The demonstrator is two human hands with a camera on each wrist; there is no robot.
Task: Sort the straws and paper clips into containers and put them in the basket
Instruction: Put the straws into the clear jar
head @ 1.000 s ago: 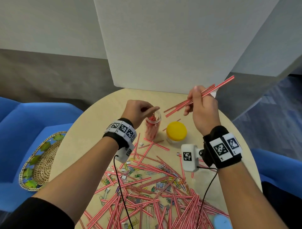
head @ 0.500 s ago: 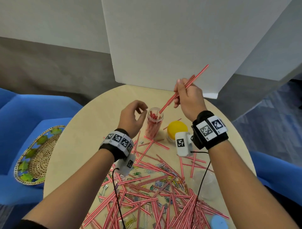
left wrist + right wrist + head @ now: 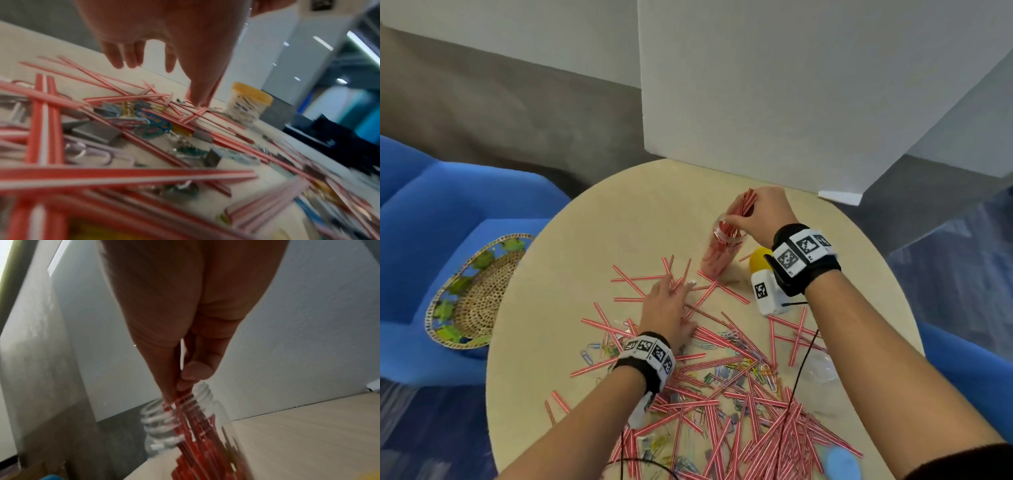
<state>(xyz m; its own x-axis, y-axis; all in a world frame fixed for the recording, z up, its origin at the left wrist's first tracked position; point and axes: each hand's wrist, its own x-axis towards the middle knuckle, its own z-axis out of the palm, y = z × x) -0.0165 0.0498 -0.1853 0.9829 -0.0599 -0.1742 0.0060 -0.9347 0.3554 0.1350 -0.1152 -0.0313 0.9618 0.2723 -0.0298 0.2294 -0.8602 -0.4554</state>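
My right hand (image 3: 760, 209) pinches a small bundle of straws (image 3: 745, 202) between thumb and fingers (image 3: 195, 371), their lower ends already inside the mouth of the clear jar (image 3: 722, 251). The bundle's long axis runs steeply down into the jar, tilted slightly away from me, so I judge the release only needs the fingers to part. My left hand (image 3: 666, 305) lies spread and flat, fingertips (image 3: 118, 56) hovering over loose straws (image 3: 709, 346) on the round table (image 3: 571, 274). Those straws lie directly beneath and ahead of it, mixed with paper clips (image 3: 736, 373). The yellow-lidded container (image 3: 246, 102) stands beside the jar. The basket (image 3: 472, 294) sits off-table, nearer my left hand.
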